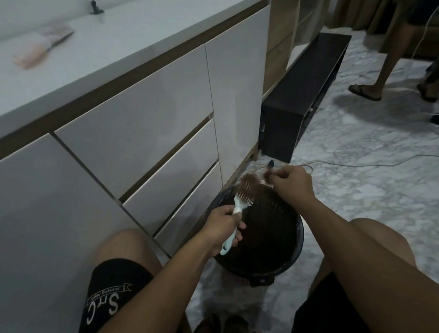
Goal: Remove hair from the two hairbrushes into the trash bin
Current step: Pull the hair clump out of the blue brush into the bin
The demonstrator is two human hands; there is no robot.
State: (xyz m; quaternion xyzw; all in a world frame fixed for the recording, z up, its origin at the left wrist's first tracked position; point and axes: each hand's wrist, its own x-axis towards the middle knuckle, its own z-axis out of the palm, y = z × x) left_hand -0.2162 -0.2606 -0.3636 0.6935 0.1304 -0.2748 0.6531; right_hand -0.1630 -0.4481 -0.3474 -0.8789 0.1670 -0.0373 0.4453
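Pulling hair off a brush over the trash bin (297, 241).

Our left hand (223, 228) is clenched round the pale handle of the hairbrush (241, 199), head tilted up & away over the bin's far rim. Our right hand (291, 181), above the bin's far edge, pinches a brown hair clump (258, 180) still touching the bristles. 2nd brush (43, 47) lies blurred on the white counter (130, 33), well up-left of the bin. Black cabinet (301, 96) sits beyond the bin; another person's sandalled feet (364, 91) well to its right.

Countertop brush (43, 47) blurred (pinkish).
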